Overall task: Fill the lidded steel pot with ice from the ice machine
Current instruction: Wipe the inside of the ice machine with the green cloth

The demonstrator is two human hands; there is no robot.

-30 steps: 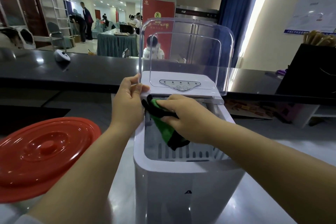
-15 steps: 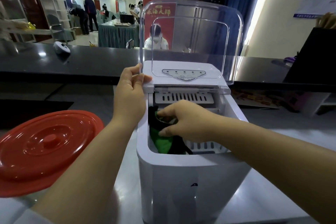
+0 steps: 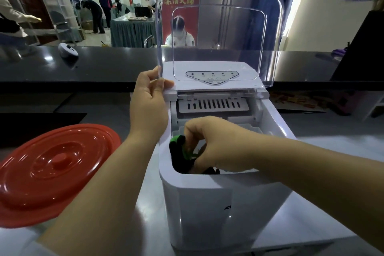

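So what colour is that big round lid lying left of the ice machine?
Red, glossy plastic; the red lid shows plainly in the head view.

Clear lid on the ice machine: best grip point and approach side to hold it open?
Pinch the lid at its lower left edge, coming from the left, as the left hand does. It stands upright, hinged at the back, and that thin side wall is exposed there, clear of the right hand.

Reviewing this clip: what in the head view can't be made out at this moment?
- Ice in the ice machine: bin floor hidden by the right hand, the green-and-black scoop and the front wall.
- Steel pot: only its red lid shows, cut off at the left edge.
- Panel labels: too small to read.
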